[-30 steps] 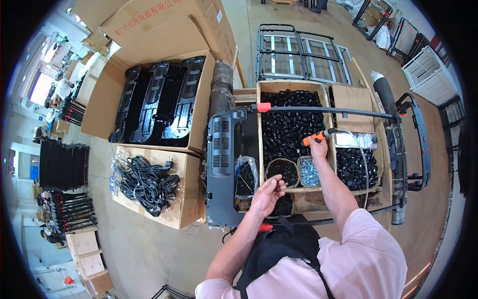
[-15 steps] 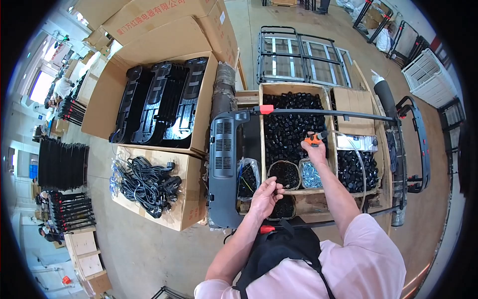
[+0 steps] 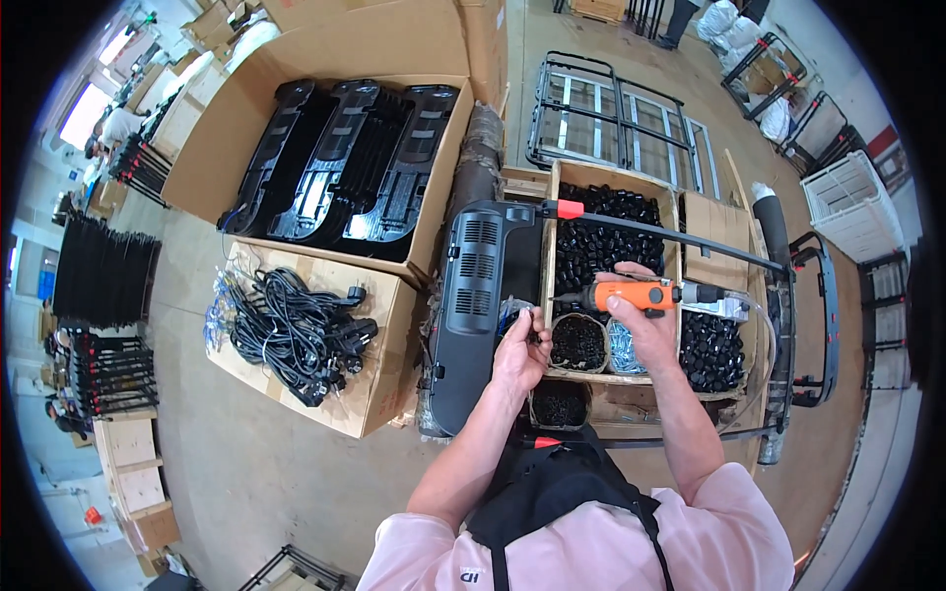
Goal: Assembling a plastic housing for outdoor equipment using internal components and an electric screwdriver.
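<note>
A big box (image 3: 325, 118) held long black panels (image 3: 345, 158). Another box (image 3: 374, 394) held cords (image 3: 296, 330). One panel (image 3: 473, 305) lay by a crate (image 3: 548, 246) of black caps (image 3: 601, 246). The right hand (image 3: 645, 320) wrapped tight around an orange driver (image 3: 621, 295). The left hand (image 3: 519, 350) pinched something tiny, maybe a screw, at the panel's edge.

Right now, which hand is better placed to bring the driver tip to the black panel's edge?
Right. The right hand grips the orange driver, tip aimed toward the black panel. The left hand is pinching something small at the panel's edge, probably steadying it.
</note>
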{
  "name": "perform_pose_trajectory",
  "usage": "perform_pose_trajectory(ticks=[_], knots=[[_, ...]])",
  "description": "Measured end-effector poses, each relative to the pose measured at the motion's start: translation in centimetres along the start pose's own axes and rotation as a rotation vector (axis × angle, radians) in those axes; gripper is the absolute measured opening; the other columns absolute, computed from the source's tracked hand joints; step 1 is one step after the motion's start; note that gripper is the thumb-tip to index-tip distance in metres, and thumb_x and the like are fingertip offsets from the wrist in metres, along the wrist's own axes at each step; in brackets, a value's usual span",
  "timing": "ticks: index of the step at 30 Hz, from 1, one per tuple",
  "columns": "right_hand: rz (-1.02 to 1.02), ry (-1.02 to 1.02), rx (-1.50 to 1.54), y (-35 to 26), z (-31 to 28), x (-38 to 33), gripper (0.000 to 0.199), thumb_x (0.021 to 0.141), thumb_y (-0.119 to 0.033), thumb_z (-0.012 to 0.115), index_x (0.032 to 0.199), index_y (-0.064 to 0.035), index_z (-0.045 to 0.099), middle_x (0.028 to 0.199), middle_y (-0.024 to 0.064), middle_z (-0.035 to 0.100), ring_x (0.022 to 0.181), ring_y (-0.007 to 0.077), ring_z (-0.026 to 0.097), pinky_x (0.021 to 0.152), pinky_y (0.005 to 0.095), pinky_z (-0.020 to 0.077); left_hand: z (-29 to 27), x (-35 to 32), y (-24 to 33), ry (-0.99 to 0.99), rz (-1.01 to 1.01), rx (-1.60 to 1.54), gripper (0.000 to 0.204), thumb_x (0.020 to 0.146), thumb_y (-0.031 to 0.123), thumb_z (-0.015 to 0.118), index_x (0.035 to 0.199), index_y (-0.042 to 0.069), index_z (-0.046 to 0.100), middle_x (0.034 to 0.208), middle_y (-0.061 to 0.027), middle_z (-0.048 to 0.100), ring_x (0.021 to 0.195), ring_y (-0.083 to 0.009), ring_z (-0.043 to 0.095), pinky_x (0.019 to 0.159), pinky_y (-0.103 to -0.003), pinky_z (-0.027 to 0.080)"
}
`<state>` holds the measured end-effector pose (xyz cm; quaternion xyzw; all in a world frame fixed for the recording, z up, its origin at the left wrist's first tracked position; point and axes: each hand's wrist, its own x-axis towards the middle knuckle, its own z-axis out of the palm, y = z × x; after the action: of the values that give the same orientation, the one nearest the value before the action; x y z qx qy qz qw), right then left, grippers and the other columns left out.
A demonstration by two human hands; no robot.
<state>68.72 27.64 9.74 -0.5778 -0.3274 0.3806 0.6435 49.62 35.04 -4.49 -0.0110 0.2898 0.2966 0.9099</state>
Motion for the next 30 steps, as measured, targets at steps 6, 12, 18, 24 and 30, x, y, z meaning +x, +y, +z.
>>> perform_pose_trajectory(ticks=[6, 12, 18, 24, 30], knots=[[0.046, -0.063, -0.003, 0.8, 5.1, 0.2, 0.056, 0.090, -0.007, 0.080, 0.140, 0.0017, 0.056, 0.127, 0.0184, 0.072, 0.117, 0.0212, 0.069, 0.105, 0.0365, 0.0554, 0.9, 0.4, 2.8, 0.018, 0.084, -0.200, 0.025, 0.110, 0.033, 0.060, 0.110, 0.010, 0.069, 0.086, 0.0013, 0.066, 0.074, -0.0132, 0.064, 0.066, -0.025, 0.056], [0.035, -0.051, 0.045, 2.6, 7.3, 1.2, 0.054, 0.091, -0.004, 0.078, 0.139, 0.0017, 0.056, 0.128, 0.0198, 0.072, 0.116, 0.0221, 0.069, 0.104, 0.0369, 0.0562, -0.1, 0.5, 4.5, -0.061, 0.077, -0.259, 0.025, 0.109, 0.030, 0.061, 0.114, 0.007, 0.068, 0.087, -0.0008, 0.067, 0.076, -0.0132, 0.067, 0.071, -0.026, 0.061], [0.049, -0.050, 0.011, 1.8, 8.3, 1.7, 0.054, 0.090, -0.006, 0.079, 0.139, 0.0013, 0.056, 0.126, 0.0204, 0.073, 0.115, 0.0226, 0.071, 0.102, 0.0368, 0.0580, 0.2, -0.2, 6.1, -0.090, 0.076, -0.189, 0.024, 0.111, 0.029, 0.059, 0.120, 0.008, 0.066, 0.088, 0.0003, 0.063, 0.078, -0.0140, 0.062, 0.070, -0.027, 0.056], [0.057, -0.079, -0.115, 0.1, 10.4, 2.3, 0.054, 0.090, -0.006, 0.080, 0.138, 0.0015, 0.057, 0.127, 0.0184, 0.073, 0.116, 0.0213, 0.070, 0.104, 0.0365, 0.0557, 0.3, -0.3, 7.7, -0.108, 0.026, -0.189, 0.027, 0.111, 0.033, 0.058, 0.121, 0.010, 0.066, 0.086, 0.0010, 0.060, 0.075, -0.0139, 0.057, 0.069, -0.027, 0.052], [-0.024, -0.110, -0.174, 0.6, 13.0, 4.0, 0.054, 0.089, -0.006, 0.080, 0.138, 0.0020, 0.057, 0.127, 0.0164, 0.073, 0.116, 0.0198, 0.069, 0.106, 0.0363, 0.0537, 1.6, -0.6, 8.5, 0.051, 0.085, -0.095, 0.039, 0.113, 0.042, 0.050, 0.117, 0.007, 0.066, 0.090, -0.0022, 0.064, 0.078, -0.0172, 0.062, 0.072, -0.032, 0.055]])
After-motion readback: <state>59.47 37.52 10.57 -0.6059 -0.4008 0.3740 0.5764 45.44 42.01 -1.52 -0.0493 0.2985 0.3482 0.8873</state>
